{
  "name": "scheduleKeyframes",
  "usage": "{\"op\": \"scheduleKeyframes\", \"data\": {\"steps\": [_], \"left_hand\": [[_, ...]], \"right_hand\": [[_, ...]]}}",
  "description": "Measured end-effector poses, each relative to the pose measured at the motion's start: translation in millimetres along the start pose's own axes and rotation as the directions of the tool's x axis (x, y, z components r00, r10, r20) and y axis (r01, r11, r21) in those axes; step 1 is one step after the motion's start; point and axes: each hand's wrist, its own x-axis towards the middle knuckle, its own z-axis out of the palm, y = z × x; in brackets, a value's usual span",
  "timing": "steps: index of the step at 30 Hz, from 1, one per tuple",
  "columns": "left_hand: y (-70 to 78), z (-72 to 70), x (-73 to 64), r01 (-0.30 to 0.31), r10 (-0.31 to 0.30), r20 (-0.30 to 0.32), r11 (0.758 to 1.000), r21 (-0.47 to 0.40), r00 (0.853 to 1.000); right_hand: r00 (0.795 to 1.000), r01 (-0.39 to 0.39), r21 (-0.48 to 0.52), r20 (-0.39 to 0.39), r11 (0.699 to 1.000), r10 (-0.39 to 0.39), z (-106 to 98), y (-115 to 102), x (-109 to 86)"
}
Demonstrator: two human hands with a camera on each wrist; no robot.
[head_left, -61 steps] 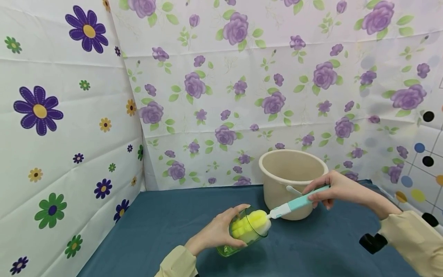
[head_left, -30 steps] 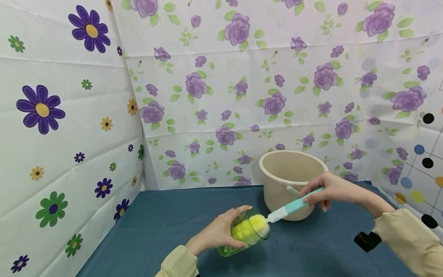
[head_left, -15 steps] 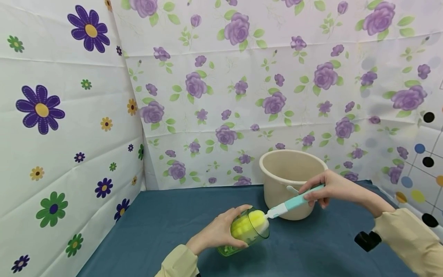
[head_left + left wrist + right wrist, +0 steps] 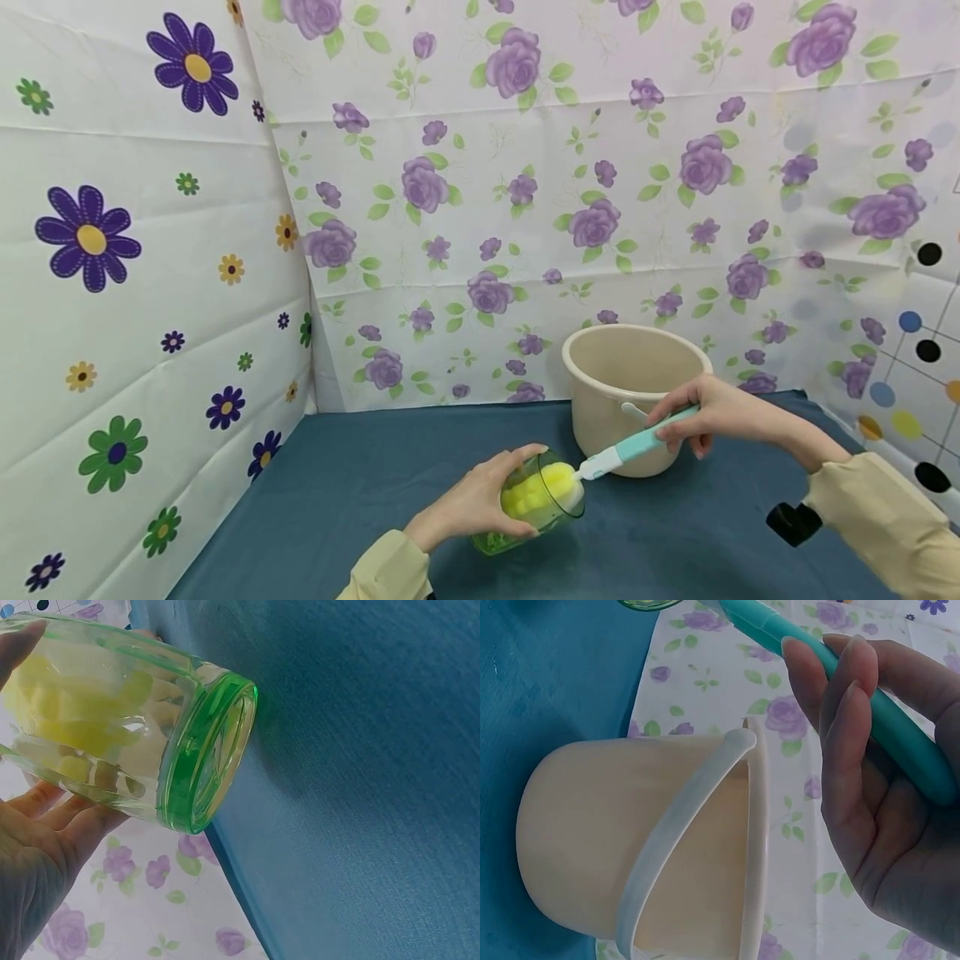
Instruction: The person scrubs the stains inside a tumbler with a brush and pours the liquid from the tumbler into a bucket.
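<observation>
My left hand (image 4: 476, 497) grips a clear green drinking glass (image 4: 491, 543), tilted with its mouth toward the right. In the left wrist view its thick green base (image 4: 206, 754) faces away from the palm, over the cloth. Inside the glass sits the yellow sponge head (image 4: 536, 490) of a bottle brush; its white tip end shows at the mouth. My right hand (image 4: 716, 414) pinches the brush's teal handle (image 4: 641, 442) between thumb and fingers. That handle slants down left to the glass, and in the right wrist view the teal grip (image 4: 907, 742) runs across the curled fingers.
A cream bucket (image 4: 600, 417) stands at the back right, just behind the brush handle, its pale bail handle (image 4: 682, 817) folded down along the side. Blue cloth (image 4: 360, 483) covers the table. Flowered sheets (image 4: 450, 233) hang at the back and left.
The right hand and brush shift slightly in and out along the glass, now a little lower and further left than two seconds ago. The left hand and glass stay nearly in place.
</observation>
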Motion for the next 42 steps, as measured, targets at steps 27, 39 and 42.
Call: {"op": "scheduleKeyframes", "data": {"steps": [27, 39, 42], "left_hand": [[-3.2, 2.3, -0.8, 0.024, -0.024, -0.017, 1.000, -0.001, 1.000], [-3.9, 1.2, -1.4, 0.017, -0.017, -0.023, 1.000, 0.001, 1.000], [-3.5, 1.1, -1.1, 0.016, -0.016, -0.022, 1.000, 0.001, 1.000]], "right_hand": [[1.000, 0.016, 0.064, -0.022, 0.998, -0.015, 3, 8, 0.2], [1.000, 0.001, 0.057, -0.030, 0.998, 0.001, 3, 13, -2.7], [1.000, -0.008, 0.062, -0.014, 0.998, 0.009, 3, 13, -2.7]]}}
